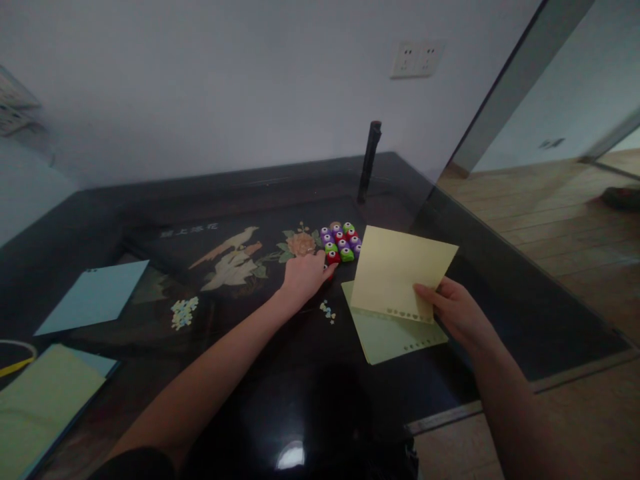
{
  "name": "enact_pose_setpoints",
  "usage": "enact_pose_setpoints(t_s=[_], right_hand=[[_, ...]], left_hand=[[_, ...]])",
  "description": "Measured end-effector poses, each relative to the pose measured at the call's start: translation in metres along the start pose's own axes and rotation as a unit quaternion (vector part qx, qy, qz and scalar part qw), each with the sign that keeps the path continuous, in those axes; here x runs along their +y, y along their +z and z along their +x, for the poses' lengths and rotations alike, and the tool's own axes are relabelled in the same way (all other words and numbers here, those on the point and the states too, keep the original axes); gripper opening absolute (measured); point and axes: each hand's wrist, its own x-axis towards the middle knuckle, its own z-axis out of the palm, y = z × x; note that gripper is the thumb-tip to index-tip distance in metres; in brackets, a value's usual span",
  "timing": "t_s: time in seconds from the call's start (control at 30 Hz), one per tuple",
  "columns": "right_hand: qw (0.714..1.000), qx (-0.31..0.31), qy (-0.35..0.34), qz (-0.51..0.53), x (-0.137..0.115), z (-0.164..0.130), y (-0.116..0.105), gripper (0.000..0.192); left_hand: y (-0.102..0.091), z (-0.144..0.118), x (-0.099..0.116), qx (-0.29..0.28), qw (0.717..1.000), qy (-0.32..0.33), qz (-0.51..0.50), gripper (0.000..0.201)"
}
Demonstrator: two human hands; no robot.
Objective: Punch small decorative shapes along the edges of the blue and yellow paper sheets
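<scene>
My right hand [453,310] pinches the lower edge of a pale yellow sheet of paper [397,270], holding it tilted up above the dark glossy table [260,193]; punched holes line that edge. Under it lies a light green sheet [390,337] with the same row of holes. My left hand [305,275] reaches forward, palm down, with its fingers on a red punch at the near edge of a cluster of small coloured craft punches [341,240]. A few punched paper bits [327,311] lie between my two hands.
A blue sheet [95,297] lies at the left, with green and blue sheets [45,400] stacked at the near left corner. A pile of paper cut-outs [185,313] sits near the table's bird inlay. A dark upright post [369,161] stands behind the punches. Wooden floor [550,200] is on the right.
</scene>
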Motion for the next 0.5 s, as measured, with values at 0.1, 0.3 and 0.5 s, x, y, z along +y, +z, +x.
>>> enact_pose_setpoints(t_s=[0.1,0.3,0.5], right_hand=[[1.0,0.004,-0.003,-0.012,-0.002,-0.003,0.001,0.03],[0.999,0.028,-0.01,-0.018,-0.005,-0.005,-0.004,0.031],[0.999,0.041,-0.018,-0.017,-0.001,-0.003,-0.008,0.03]], left_hand=[[0.001,-0.005,-0.005,-0.004,1.0,0.004,0.002,0.051],[-0.004,-0.024,-0.026,-0.018,0.991,0.079,-0.104,0.036],[-0.001,-0.023,-0.028,0.002,0.985,0.116,-0.124,0.024]])
